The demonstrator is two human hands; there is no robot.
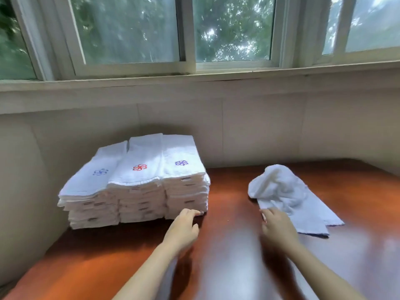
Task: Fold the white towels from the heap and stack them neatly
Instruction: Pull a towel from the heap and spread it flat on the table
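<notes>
Now: loose towel next

Far left, three folded stacks (138, 187) sit by the wall (259, 131). My left hand (185, 223) lies open, fingertips at the right stack's foot. My right hand (278, 224) is at the crumpled towel (281, 191); blurred, so I cannot tell if it grips. Next, I reckon: drag it onto bare table (227, 245), spread flat. Nothing blocks.

I'm in what looks like a hotel or laundry linen room: three stacks of identical folded white towels (138, 191), pinwheel-embroidered, on a glossy reddish-brown wooden table (227, 245) below white-framed sliding windows (188, 40).
</notes>
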